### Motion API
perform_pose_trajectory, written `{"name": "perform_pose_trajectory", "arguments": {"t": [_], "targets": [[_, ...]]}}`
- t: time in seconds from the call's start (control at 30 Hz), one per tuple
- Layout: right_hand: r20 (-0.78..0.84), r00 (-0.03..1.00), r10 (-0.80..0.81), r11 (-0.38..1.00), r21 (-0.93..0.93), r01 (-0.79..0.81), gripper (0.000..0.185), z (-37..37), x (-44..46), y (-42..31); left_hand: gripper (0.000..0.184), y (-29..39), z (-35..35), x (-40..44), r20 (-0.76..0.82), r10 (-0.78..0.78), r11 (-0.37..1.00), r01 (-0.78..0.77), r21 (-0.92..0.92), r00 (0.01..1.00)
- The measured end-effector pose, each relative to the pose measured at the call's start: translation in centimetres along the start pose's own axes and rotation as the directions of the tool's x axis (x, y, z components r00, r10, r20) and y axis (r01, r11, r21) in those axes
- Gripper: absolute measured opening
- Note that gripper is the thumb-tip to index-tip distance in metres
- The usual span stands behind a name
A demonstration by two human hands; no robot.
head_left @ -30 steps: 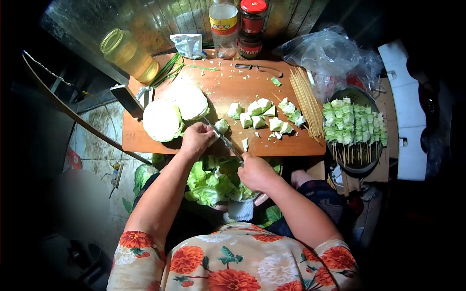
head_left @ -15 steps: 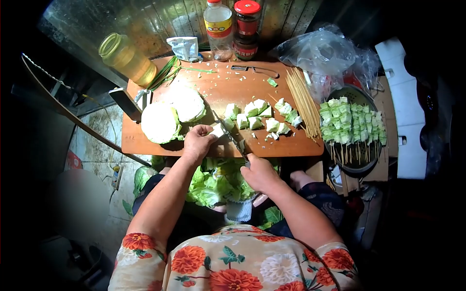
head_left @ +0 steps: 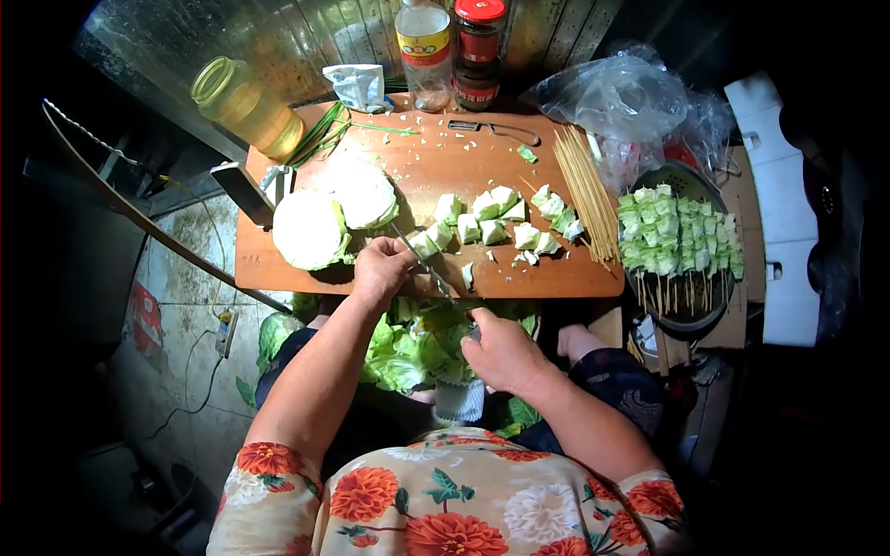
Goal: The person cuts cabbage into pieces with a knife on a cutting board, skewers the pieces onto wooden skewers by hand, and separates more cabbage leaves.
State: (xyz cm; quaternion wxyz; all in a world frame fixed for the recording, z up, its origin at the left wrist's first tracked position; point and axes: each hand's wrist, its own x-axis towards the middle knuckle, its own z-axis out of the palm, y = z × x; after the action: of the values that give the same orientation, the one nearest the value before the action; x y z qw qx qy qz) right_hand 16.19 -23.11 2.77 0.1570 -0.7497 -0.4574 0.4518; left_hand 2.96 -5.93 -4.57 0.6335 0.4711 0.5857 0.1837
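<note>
A knife lies slantwise over the front of the wooden cutting board, its handle wrapped by my right hand just off the board's near edge. My left hand is closed, its fingers bunched at a pale cabbage chunk beside the blade; the fingertips are partly hidden. Further right lie several cut cabbage chunks and a small sliver. Two large cut cabbage pieces rest left of my left hand, their pale faces up.
Bamboo skewers lie along the right of the board. Skewered cabbage fills a dark colander. Behind stand a bottle, stacked jars and a tilted jar of yellow liquid. A peeler lies at the back. Loose leaves sit below.
The knife has shifted left and lies closer to my left fingers. Cabbage chunks now sit right of the blade, and a sliver shows on the board. The view has moved slightly.
</note>
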Motion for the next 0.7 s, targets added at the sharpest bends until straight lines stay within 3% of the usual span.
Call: {"name": "perform_pose_trajectory", "arguments": {"t": [0.23, 0.43, 0.57, 0.7], "targets": [[0.065, 0.998, 0.008, 0.999, -0.051, -0.005, 0.033, -0.8, 1.0, -0.8, 0.018, -0.3, -0.2, 0.6, 0.013, -0.008, 1.0, 0.008, 0.001, 1.0], [0.16, 0.984, 0.075, 0.996, -0.065, -0.065, 0.034, -0.7, 4.0, -0.9, 0.015, -0.7, -0.6, 1.1, 0.054, -0.031, 0.999, 0.033, -0.036, 0.998], [0.072, 0.994, 0.082, 0.996, -0.028, -0.08, 0.034, 0.9, 4.6, 0.2, 0.015, -0.9, -0.5, 1.2, 0.066, 0.008, 1.0, -0.008, 0.003, 0.998], [0.014, 0.999, 0.043, 0.999, -0.012, -0.043, 0.034, 1.3, 4.3, 0.6, 0.031, -1.7, -0.8, 1.3, 0.04, 0.056, 0.996, -0.059, 0.062, 0.998]]}}
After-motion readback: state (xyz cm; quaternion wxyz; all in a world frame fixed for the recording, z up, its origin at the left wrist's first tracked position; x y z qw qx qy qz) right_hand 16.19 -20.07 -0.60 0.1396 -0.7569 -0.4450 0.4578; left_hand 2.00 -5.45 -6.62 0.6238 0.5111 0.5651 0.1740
